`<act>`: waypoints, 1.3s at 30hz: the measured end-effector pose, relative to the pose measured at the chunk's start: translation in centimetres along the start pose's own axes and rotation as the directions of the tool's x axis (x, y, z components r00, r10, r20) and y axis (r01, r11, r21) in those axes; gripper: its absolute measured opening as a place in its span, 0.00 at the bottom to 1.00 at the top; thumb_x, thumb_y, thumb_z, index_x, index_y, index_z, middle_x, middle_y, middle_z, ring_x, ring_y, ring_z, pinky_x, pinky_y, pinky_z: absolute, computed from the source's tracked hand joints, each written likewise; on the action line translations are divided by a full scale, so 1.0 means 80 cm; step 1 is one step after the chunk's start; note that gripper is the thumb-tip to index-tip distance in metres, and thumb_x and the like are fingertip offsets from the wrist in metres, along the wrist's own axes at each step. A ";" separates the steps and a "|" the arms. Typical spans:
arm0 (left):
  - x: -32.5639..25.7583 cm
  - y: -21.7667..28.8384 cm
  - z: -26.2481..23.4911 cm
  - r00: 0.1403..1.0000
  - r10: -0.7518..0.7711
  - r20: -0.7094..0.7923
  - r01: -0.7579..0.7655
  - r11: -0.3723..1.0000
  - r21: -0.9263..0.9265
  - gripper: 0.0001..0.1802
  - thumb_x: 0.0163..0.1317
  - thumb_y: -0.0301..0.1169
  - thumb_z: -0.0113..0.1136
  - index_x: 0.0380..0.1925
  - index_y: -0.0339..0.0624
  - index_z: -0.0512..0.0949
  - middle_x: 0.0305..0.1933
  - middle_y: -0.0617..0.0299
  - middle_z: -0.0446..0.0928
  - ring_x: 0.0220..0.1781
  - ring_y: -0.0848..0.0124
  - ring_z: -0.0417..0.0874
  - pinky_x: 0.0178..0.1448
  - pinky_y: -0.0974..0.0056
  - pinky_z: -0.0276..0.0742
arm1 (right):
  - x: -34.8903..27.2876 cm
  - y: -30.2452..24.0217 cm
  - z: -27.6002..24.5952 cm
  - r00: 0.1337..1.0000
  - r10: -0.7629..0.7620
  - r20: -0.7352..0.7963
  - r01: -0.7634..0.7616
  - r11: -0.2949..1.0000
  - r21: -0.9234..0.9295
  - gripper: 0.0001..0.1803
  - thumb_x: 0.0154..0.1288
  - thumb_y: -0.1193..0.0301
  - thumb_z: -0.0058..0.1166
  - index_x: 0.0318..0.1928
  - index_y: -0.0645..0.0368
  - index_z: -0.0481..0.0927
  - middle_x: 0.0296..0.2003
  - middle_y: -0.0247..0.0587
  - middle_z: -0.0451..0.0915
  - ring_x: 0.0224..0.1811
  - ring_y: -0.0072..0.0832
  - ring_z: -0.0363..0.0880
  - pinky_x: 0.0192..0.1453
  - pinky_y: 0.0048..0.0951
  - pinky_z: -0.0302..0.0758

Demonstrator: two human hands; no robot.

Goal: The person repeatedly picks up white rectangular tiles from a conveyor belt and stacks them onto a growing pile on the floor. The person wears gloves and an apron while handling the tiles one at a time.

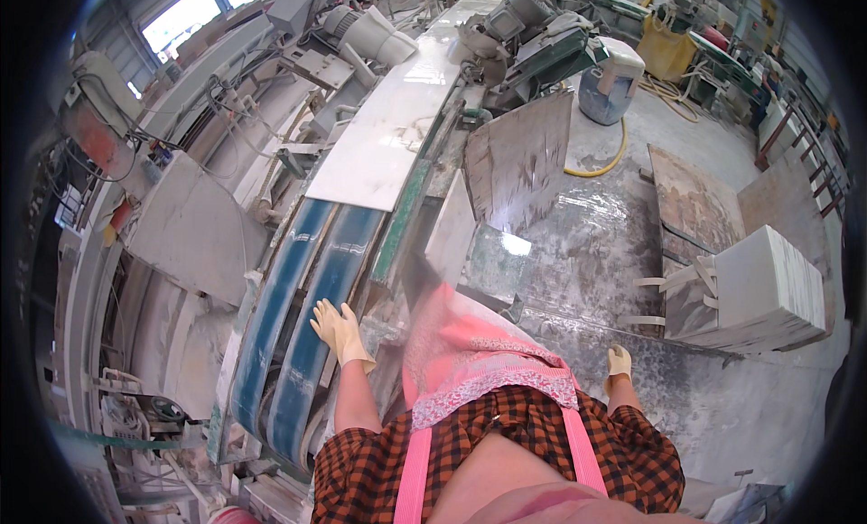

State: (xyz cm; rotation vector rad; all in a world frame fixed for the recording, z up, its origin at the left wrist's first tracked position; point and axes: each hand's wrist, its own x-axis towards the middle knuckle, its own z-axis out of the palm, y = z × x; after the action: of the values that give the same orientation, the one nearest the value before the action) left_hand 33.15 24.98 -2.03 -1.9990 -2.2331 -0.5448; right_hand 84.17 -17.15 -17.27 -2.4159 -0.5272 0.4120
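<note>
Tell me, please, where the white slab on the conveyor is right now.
In the head view, the white slab lies left of centre toward the top, its near edge over the blue belts, ahead of the gloved left hand.

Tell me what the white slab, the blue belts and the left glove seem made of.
White slab: probably polished stone, since its surface mirrors light. Blue belts: likely rubber or plastic, smooth with sheen and whitish scuffs. Left glove: perhaps matte latex, close-fitting with a flared cuff.
</note>
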 end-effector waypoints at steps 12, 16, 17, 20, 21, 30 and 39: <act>0.002 -0.007 0.013 0.999 0.002 -0.041 -0.002 1.000 -0.003 0.29 0.68 0.42 0.46 0.59 0.29 0.72 0.64 0.44 0.71 0.69 0.53 0.68 0.75 0.52 0.54 | -0.045 0.024 -0.033 0.981 0.191 0.044 -0.189 0.981 -0.039 0.18 0.61 0.66 0.56 0.49 0.60 0.82 0.46 0.48 0.83 0.51 0.39 0.81 0.56 0.36 0.75; 0.001 -0.008 0.015 0.998 0.012 -0.059 -0.014 1.000 -0.025 0.28 0.69 0.42 0.45 0.59 0.29 0.72 0.64 0.43 0.71 0.69 0.53 0.68 0.75 0.52 0.54 | -0.043 0.027 -0.032 0.995 0.100 0.012 -0.097 0.984 -0.151 0.18 0.61 0.65 0.57 0.49 0.60 0.82 0.46 0.48 0.83 0.52 0.39 0.80 0.57 0.36 0.74; 0.001 -0.008 0.015 0.998 0.012 -0.061 -0.014 0.999 -0.032 0.28 0.69 0.42 0.45 0.59 0.29 0.72 0.64 0.42 0.71 0.69 0.52 0.68 0.75 0.52 0.54 | -0.043 0.027 -0.031 0.996 0.087 -0.005 -0.086 0.975 -0.206 0.18 0.61 0.65 0.57 0.49 0.60 0.82 0.46 0.47 0.83 0.52 0.39 0.80 0.57 0.36 0.74; 0.002 -0.008 0.016 0.998 0.018 -0.065 -0.020 0.999 -0.044 0.28 0.69 0.42 0.45 0.59 0.29 0.72 0.64 0.42 0.71 0.69 0.52 0.68 0.75 0.52 0.55 | -0.045 0.028 -0.030 0.991 0.135 0.002 -0.134 0.985 -0.106 0.18 0.61 0.65 0.56 0.49 0.60 0.82 0.47 0.48 0.83 0.53 0.40 0.80 0.58 0.36 0.74; 0.002 -0.008 0.016 0.998 0.020 -0.061 -0.023 0.999 -0.040 0.28 0.69 0.42 0.45 0.59 0.29 0.72 0.63 0.42 0.71 0.69 0.52 0.68 0.75 0.52 0.55 | -0.047 0.028 -0.030 0.995 0.105 0.001 -0.104 0.992 -0.076 0.18 0.62 0.64 0.54 0.48 0.60 0.82 0.46 0.49 0.83 0.52 0.42 0.80 0.57 0.37 0.74; 0.006 -0.013 0.028 0.996 0.036 -0.086 -0.041 0.998 -0.053 0.28 0.69 0.42 0.46 0.59 0.29 0.72 0.63 0.42 0.72 0.68 0.52 0.69 0.75 0.52 0.55 | -0.062 0.020 -0.042 0.988 0.144 0.048 -0.138 0.984 -0.112 0.19 0.63 0.64 0.50 0.49 0.60 0.82 0.47 0.51 0.82 0.52 0.44 0.80 0.56 0.37 0.75; 0.005 -0.009 0.026 0.994 0.042 -0.103 -0.051 0.996 -0.080 0.27 0.69 0.41 0.46 0.58 0.28 0.72 0.63 0.42 0.72 0.68 0.52 0.70 0.74 0.52 0.56 | -0.050 0.025 -0.034 0.991 0.127 0.030 -0.124 0.988 -0.094 0.18 0.63 0.65 0.51 0.50 0.61 0.81 0.46 0.50 0.83 0.51 0.42 0.81 0.55 0.36 0.75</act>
State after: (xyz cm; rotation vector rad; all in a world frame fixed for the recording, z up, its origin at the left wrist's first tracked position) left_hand 32.71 26.02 -4.02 -2.0076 -2.1334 -0.7271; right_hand 82.31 -21.86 -15.85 -2.5435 -0.4189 0.4963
